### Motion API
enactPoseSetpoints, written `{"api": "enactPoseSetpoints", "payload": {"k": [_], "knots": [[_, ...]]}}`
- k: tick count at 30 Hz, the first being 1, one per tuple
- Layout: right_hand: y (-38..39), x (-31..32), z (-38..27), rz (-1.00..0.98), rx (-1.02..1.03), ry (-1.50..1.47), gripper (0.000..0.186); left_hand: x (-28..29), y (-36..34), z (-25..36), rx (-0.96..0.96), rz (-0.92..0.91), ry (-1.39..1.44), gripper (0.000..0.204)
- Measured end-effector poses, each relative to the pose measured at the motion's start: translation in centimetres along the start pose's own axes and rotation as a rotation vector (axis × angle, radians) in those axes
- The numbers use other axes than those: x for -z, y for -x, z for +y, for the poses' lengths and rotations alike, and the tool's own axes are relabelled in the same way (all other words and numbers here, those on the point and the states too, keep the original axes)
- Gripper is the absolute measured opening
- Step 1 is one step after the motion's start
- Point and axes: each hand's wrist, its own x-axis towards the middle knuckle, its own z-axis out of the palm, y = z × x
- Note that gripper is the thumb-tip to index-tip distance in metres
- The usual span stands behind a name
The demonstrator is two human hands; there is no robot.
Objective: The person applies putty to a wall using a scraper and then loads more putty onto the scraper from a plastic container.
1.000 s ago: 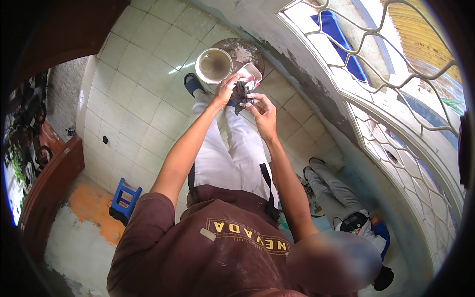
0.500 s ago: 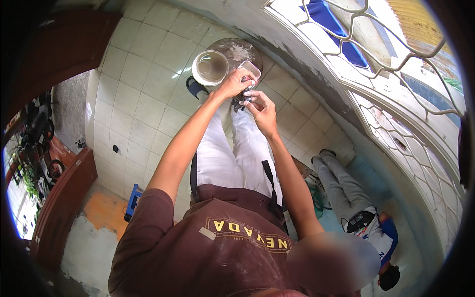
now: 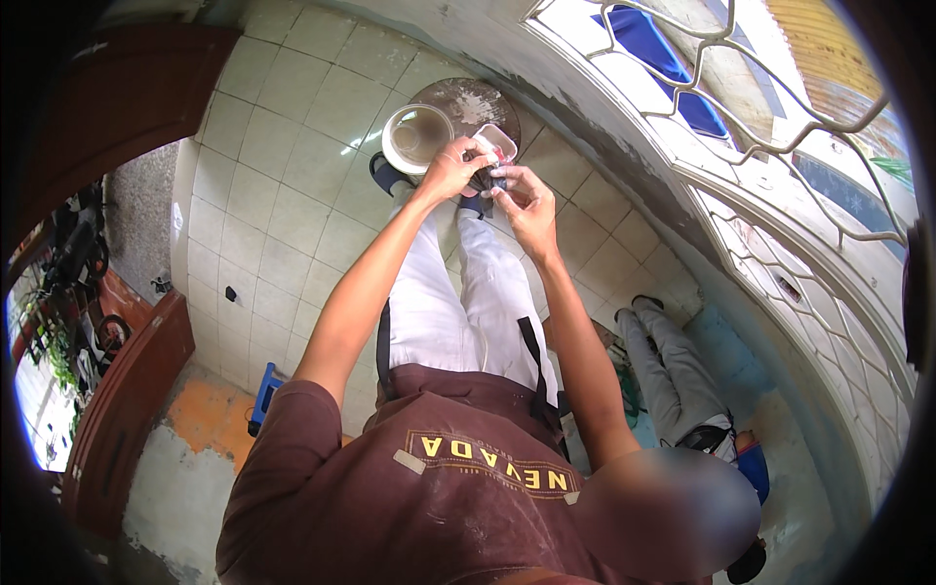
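My left hand (image 3: 451, 168) and my right hand (image 3: 527, 207) are close together in front of my legs. Between their pinched fingertips is a small, dark, crumpled piece (image 3: 484, 179) that looks like thin plastic; its exact kind cannot be made out. Just beyond the fingers sits a white rectangular tub (image 3: 503, 134) with something red at its near side. Left of it, beside my left hand, stands a white bucket (image 3: 388, 149) holding cloudy greyish liquid. A round, paint-stained brown top (image 3: 478, 100) lies behind both.
A wall and a window with a curved metal grille (image 3: 731, 44) run along the right. At lower right another person (image 3: 673, 390) in grey trousers is nearby. Pale tiles (image 3: 292, 146) cover the floor; a blue plastic item (image 3: 264, 395) and brown door (image 3: 127, 390) are on the left.
Both hands have shifted slightly, the right one a little to the right. The dark piece is bunched up higher between the fingers and no longer hangs down as far. The other person has moved slightly.
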Motion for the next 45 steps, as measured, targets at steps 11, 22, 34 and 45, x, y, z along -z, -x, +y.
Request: {"api": "enactPoseSetpoints", "payload": {"k": [11,22,34,45], "knots": [[-7.7,-0.8,-4.7,0.028,0.216,0.038,0.025,3.9,-6.7,3.7,-0.169,0.182,0.233,0.019],[-16.2,-2.7,1.4,0.048,0.093,0.221,0.025,6.8,-10.6,-1.0,0.133,0.024,-0.271,0.021],[-15.2,-3.1,9.5,0.162,0.002,0.276,0.047,4.3,-6.7,-8.2,-0.255,0.095,-0.383,0.054],[-13.0,1.1,21.0,0.681,-0.336,0.228,0.038,1.8,-3.2,-6.1,-0.035,0.217,-0.221,0.045]]}}
